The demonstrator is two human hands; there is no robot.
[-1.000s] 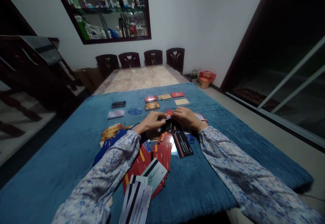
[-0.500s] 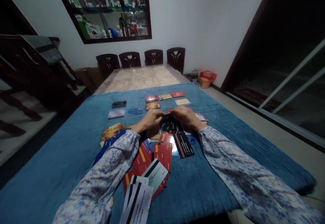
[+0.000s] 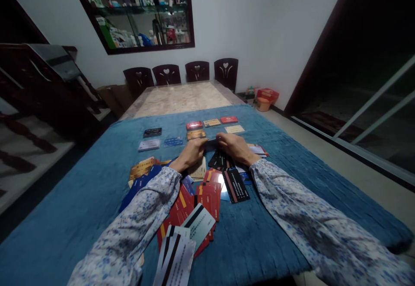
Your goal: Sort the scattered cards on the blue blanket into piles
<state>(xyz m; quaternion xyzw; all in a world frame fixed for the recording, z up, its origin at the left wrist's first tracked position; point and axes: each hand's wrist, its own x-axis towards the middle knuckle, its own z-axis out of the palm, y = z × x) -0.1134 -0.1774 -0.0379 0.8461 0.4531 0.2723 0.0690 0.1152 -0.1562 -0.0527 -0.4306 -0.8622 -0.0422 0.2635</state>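
Note:
My left hand (image 3: 191, 153) and my right hand (image 3: 234, 146) meet over the blue cloth (image 3: 285, 191), both pinched on the ends of one dark card (image 3: 212, 141) held just above the table. Below the hands lies a loose heap of cards (image 3: 207, 193), red, blue, black and white, some face down with magnetic stripes showing. Beyond the hands several single cards are laid out flat in rows, among them a red card (image 3: 193, 125), a brown card (image 3: 196, 135), a blue card (image 3: 172, 141) and a black card (image 3: 152, 132).
The bare marble tabletop (image 3: 181, 98) stretches past the cloth to four dark chairs (image 3: 181, 73) at the wall. A glass-fronted cabinet (image 3: 142, 11) hangs above. A red container (image 3: 266, 97) sits on the floor at the right, beside a sliding glass door (image 3: 372, 117).
Both hands have carried the dark card away from me, from above the heap toward the rows of laid-out cards. The heap has not moved.

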